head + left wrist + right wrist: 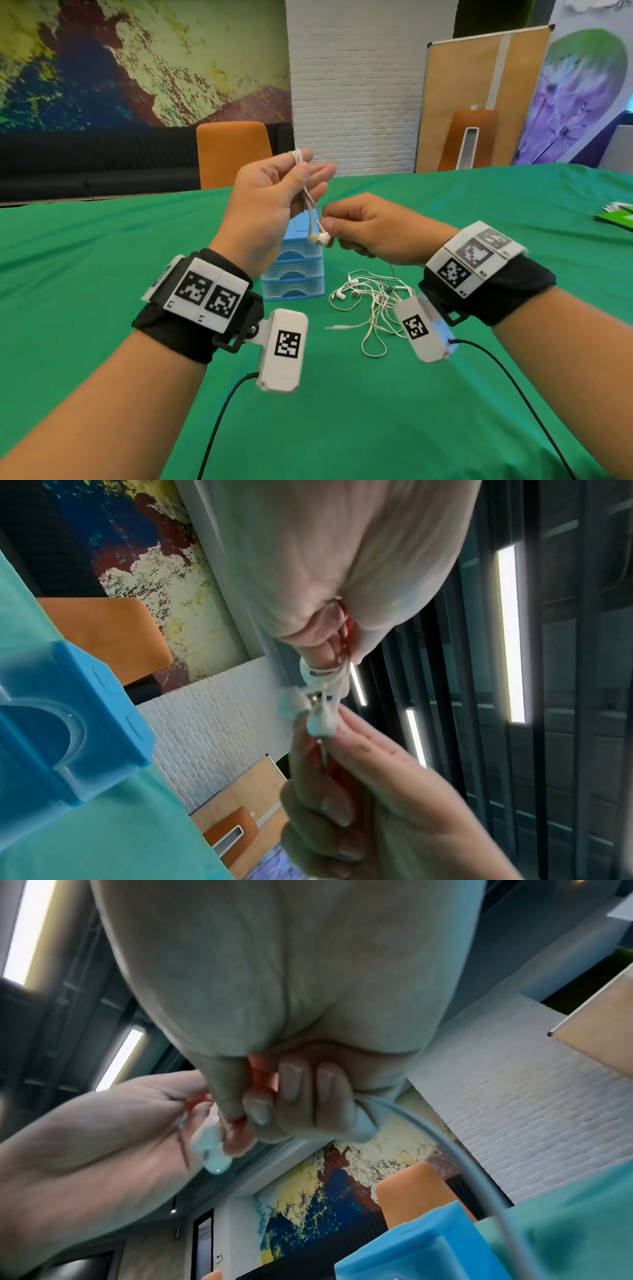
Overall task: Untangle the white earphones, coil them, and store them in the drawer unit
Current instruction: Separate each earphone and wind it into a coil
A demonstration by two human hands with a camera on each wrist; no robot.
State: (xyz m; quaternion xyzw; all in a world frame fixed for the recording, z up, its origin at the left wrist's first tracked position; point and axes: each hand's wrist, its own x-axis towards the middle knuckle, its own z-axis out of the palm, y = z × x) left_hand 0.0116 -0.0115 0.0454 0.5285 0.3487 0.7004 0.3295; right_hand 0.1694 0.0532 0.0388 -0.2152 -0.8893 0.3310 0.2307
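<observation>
My left hand (301, 168) is raised above the green table, with the cord of a white earphone set (310, 205) wound round its index finger and held under the thumb. The two earbuds (319, 238) dangle below it. My right hand (330, 222) pinches the cord right by the earbuds (210, 1148), and more cord (428, 1137) trails out past its little finger. The loops on the finger (315, 672) show in the left wrist view. The blue drawer unit (293, 270) stands just behind the hands with its drawers closed. A second tangle of white earphones (373, 301) lies to its right.
A green cloth (102, 274) covers the table. An orange chair (233, 150) stands at the far edge. Papers (616, 216) lie at the right edge. Black cables (219, 428) run from both wrist cameras toward me.
</observation>
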